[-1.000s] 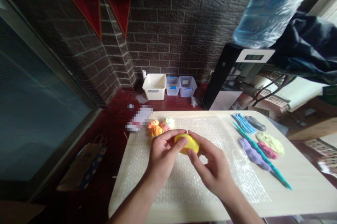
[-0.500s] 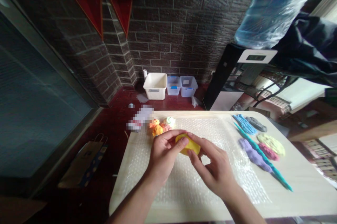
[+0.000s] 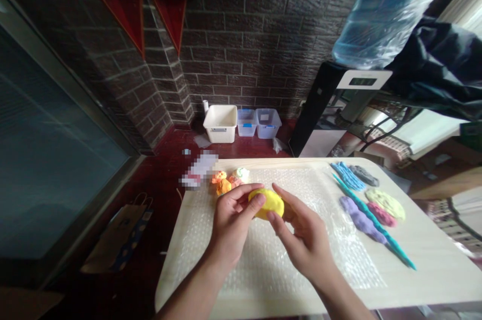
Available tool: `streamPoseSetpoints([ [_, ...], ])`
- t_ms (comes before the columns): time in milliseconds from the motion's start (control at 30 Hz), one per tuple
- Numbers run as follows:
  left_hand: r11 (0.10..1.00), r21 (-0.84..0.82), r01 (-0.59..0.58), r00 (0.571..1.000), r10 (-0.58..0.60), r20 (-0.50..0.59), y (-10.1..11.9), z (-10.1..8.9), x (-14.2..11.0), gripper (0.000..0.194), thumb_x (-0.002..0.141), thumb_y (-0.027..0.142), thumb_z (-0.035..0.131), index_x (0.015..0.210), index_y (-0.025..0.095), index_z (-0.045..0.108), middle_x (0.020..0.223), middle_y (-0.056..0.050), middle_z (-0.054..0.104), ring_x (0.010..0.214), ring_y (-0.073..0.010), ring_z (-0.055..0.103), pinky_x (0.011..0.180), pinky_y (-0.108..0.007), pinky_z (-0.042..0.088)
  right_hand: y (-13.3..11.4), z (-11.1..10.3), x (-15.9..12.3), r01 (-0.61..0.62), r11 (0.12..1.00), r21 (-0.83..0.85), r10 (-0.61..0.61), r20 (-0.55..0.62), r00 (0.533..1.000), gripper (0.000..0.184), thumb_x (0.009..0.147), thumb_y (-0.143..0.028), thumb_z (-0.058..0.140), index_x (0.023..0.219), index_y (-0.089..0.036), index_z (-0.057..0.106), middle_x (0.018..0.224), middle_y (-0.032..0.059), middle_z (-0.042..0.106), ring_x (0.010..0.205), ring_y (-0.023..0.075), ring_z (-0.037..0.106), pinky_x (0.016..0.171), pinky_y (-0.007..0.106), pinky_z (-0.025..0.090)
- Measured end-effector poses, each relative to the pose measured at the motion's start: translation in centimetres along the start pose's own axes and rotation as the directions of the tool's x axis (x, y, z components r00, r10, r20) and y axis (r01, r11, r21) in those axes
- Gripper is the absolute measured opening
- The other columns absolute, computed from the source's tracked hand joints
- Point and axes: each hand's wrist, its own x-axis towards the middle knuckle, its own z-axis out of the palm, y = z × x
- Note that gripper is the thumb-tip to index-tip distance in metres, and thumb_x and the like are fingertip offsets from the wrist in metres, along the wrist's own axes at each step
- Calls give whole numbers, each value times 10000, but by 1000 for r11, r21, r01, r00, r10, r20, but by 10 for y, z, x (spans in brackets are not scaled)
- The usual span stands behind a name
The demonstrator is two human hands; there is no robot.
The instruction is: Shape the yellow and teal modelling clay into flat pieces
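Observation:
A flattened yellow lump of modelling clay [image 3: 271, 202] is held between both hands above the table. My left hand [image 3: 234, 219] pinches its left side, thumb lying across the near face. On the other side my right hand [image 3: 301, 232] grips the clay with thumb at its lower edge and fingers behind it, partly hidden. Underneath is a sheet of bubble wrap [image 3: 274, 265]. Just beyond my left hand sit orange clay lumps [image 3: 223, 187] and a pale green-white one [image 3: 243, 175].
Toward the table's right lie a teal clay roll [image 3: 371, 219], purple clay [image 3: 361, 219], pink clay [image 3: 382, 214], pale yellow clay [image 3: 386, 202], blue strands [image 3: 348, 175] and a grey piece [image 3: 364, 175]. Storage bins [image 3: 221, 124] and a water dispenser [image 3: 320, 109] stand beyond the table.
The right fingers have lifted slightly off the clay's top edge, showing more of the yellow surface. Both hands keep nearly the same place; the view shifts slightly.

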Motion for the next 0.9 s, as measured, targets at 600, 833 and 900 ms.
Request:
streamPoseSetpoints([
  [600, 1000, -24, 19, 1000, -19, 22, -6, -3, 2, 315, 767, 315, 932, 1019, 157, 827, 1046, -108, 812, 942, -193, 744, 783, -243, 574, -3, -7, 4, 333, 864, -378, -299, 147, 943, 641, 1029, -137, 573, 1633, -305, 438, 848, 7, 591, 619, 146, 607, 545, 263, 552],
  [833, 999, -24, 35, 999, -35, 4, -3, -1, 1, 328, 755, 319, 938, 1019, 157, 830, 1019, -105, 803, 898, -184, 726, 752, -241, 572, 0, -5, 2, 188, 958, -215, -176, 75, 982, 545, 1030, -182, 604, 1559, -296, 540, 858, 12, 635, 653, 150, 623, 580, 269, 572],
  [900, 999, -24, 22, 1000, -22, 3, -2, -1, 1, 327, 759, 318, 935, 1023, 159, 828, 1010, -100, 799, 893, -181, 721, 755, -244, 571, 2, -4, 1, 56, 993, -106, -52, 41, 998, 482, 1030, -235, 641, 1507, -285, 590, 898, 24, 674, 681, 152, 640, 571, 257, 574],
])
